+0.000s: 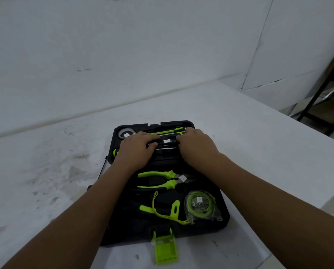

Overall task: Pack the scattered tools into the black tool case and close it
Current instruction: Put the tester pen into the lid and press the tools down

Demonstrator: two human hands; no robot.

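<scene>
Two bare arms reach forward from the bottom of the view, over a black tool case (224, 217) that lies open on a white table (259, 136). Both hands are on the far half of the case, palms down, close together but not touching.

The left hand (137, 147) lies flat. Its fingers are stretched out and point to the right. Its thumb sits just under them. It rests on the tools and is spread wide. The right hand (198, 146) has bent fingers, with the tips down by a green knife (167, 132) at the far edge. I cannot tell if it grips anything or only presses. Between the two hands lies a dark tool (167, 141) with a small white sticker on it.

To the left of the left hand a roll of tape (125, 133) sits in the far corner, and the green end of a screwdriver (115, 152) peeks out by the wrist.

In the near half, between the two arms, green pliers (162, 180) lie on their side. Nearer still is a green tape measure (199, 204) with a thin green strap (156, 208). A green latch (165, 247) hangs open off the near edge of the case.
</scene>
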